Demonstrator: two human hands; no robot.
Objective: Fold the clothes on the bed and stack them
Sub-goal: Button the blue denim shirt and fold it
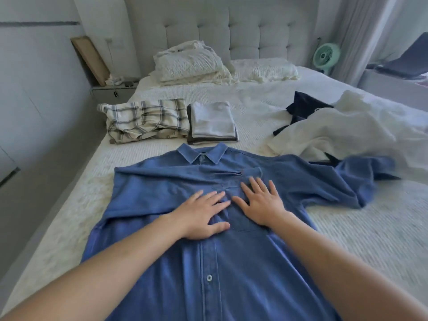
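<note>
Blue shirt (231, 262) spread face up on the near part of the bed (347, 228), collar to the far side, buttons closed. Left sleeve already folded across the chest; right sleeve still flung out to the right, rumpled and blurred. Left hand (203, 216) and right hand (259, 205) both flat on the chest, fingers straight and released, pressing, gripping nothing. Probably smoothing the folded sleeve before the right side comes over. Beyond the collar, a plaid piece (143, 121) loosely folded on the left and a neat grey stack (212, 122) just beside it. To the right, a white garment (347, 130) over a dark one (303, 110), both unfolded. Risks from here: lifting both palms at once, letting the folded sleeve slide back; pulling the right sleeve over without flattening it first, trapping creases inside the fold; dragging the shirt far along the bed and nudging the grey stack, since the collar lies near its edge. Uneven side folds likely to give a lopsided bundle, prone to toppling on the stack.
</note>
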